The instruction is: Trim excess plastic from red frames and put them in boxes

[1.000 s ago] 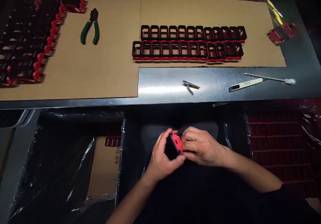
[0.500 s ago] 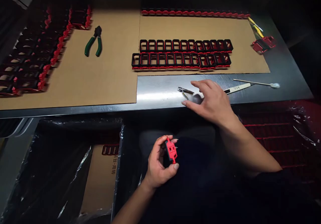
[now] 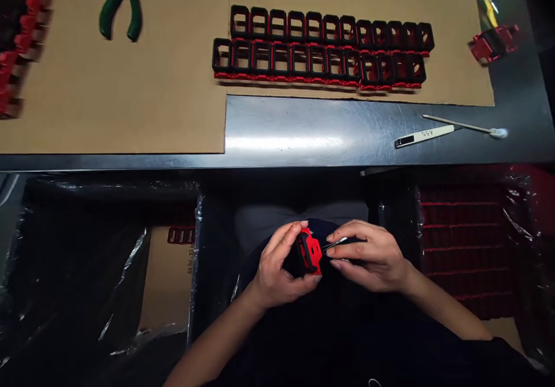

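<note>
My left hand (image 3: 281, 268) is closed around a red and black plastic frame (image 3: 313, 251), whose red face is turned to the right. The thumb grips its lower end and the fingers its upper end. In my right hand (image 3: 370, 257) is a small pair of nippers (image 3: 342, 241), partly hidden by the fingers. Their narrow dark tips point left, close beside the red face; I cannot tell whether they touch it. Both hands are over my lap, below the table's front edge.
Two rows of black and red frames (image 3: 299, 60) stand on cardboard (image 3: 173, 86). Green-handled pliers (image 3: 121, 11) lie at left. A white marked tool (image 3: 425, 136), a cotton-tipped stick (image 3: 459, 123) and another red part (image 3: 494, 43) are at right. Plastic-lined bins (image 3: 197, 260) flank my lap.
My right hand has picked up the nippers from the table and brought them down to the frame. My left hand has turned the frame slightly. The view has shifted downward and closer.
</note>
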Demonstrator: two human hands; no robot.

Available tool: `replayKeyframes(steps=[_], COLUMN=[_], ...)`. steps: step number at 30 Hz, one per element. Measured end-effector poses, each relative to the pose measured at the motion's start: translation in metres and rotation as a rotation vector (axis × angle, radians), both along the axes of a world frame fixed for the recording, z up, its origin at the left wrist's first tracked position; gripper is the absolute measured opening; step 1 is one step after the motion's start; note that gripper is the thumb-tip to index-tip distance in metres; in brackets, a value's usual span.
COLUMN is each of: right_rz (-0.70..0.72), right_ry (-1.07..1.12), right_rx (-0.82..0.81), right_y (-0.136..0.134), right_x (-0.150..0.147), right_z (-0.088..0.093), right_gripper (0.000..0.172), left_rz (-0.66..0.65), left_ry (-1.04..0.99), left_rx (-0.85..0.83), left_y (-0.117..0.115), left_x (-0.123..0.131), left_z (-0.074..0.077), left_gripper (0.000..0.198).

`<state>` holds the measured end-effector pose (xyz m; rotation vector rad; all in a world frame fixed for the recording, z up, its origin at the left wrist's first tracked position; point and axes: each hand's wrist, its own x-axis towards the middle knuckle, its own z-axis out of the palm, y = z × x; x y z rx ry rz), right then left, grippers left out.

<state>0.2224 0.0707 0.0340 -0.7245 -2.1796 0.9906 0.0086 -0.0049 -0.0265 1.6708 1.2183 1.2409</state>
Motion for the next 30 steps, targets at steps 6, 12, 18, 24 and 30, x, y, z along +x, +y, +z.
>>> replayKeyframes(steps=[6, 12, 18, 24, 30], right_rz=[-0.024, -0.004, 0.005, -0.008, -0.01], right_ry=[0.119, 0.122, 0.117, 0.082, -0.019], right_rx=[-0.043, -0.037, -0.047, -0.044, -0.078], right_y=[-0.011, -0.009, -0.008, -0.01, -0.011], right_x=[-0.005, -0.008, -0.009, -0.007, -0.004], right_z=[-0.011, -0.012, -0.013, -0.014, -0.008], right_gripper=[0.007, 0.004, 0.005, 0.007, 0.006], left_rz=[-0.023, 0.02, 0.039, 0.031, 0.012], left_ry=[0.01, 0.021, 0.017, 0.065, 0.184], left_rx=[0.026, 0.011, 0.009, 0.013, 0.053], left_y=[0.005, 0.002, 0.001, 0.002, 0.007], left_x=[0.004, 0.002, 0.002, 0.001, -0.008], left_z=[-0.001, -0.001, -0.002, -0.001, 0.002], left_gripper=[0.085, 0.086, 0.085, 0.087, 0.088])
